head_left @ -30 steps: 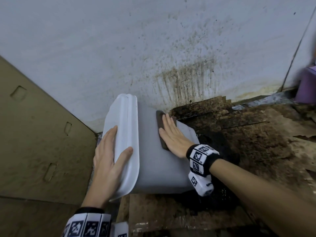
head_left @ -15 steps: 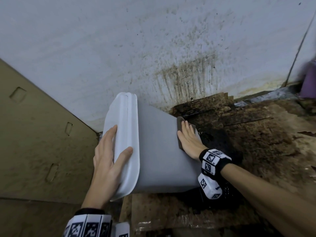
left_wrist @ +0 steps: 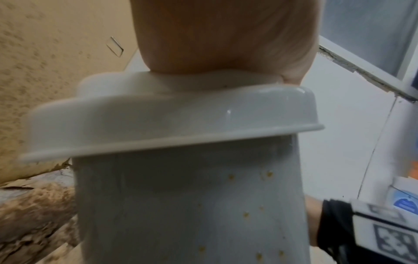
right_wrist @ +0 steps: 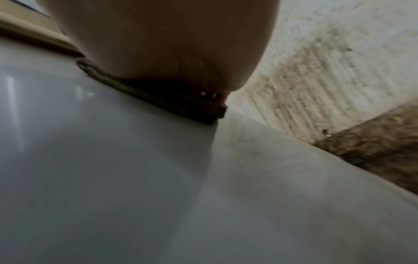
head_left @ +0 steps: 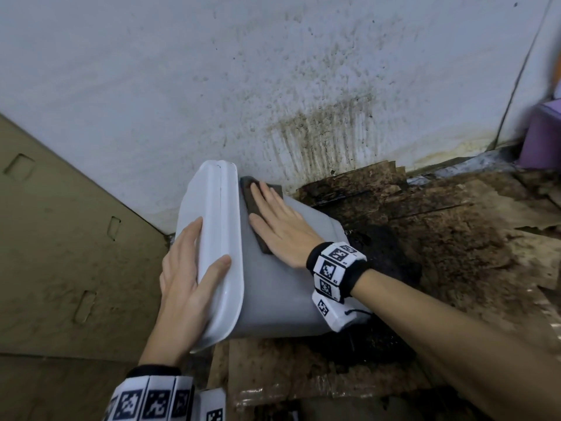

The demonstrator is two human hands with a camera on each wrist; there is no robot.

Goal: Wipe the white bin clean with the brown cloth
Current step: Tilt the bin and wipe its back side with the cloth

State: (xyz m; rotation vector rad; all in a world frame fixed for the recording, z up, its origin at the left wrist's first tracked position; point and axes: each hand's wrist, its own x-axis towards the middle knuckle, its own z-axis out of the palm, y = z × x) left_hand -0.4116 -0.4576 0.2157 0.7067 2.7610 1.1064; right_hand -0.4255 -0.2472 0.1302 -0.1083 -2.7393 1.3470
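Note:
The white bin lies on its side on the floor, its lid facing left. My left hand rests flat against the lid, fingers straight on its face and thumb over the rim; the left wrist view shows the palm on the lid above the speckled bin wall. My right hand presses the folded brown cloth flat on the bin's upper side, right beside the lid. In the right wrist view, the cloth is squeezed between the palm and the bin.
A white wall with dark splatter stains stands right behind the bin. A tan cardboard panel leans at the left. Dirty, soaked cardboard covers the floor to the right. A purple object sits at the far right.
My right hand slid the cloth toward the bin's base end, then back left along the side up to the lid. The left hand stayed on the lid.

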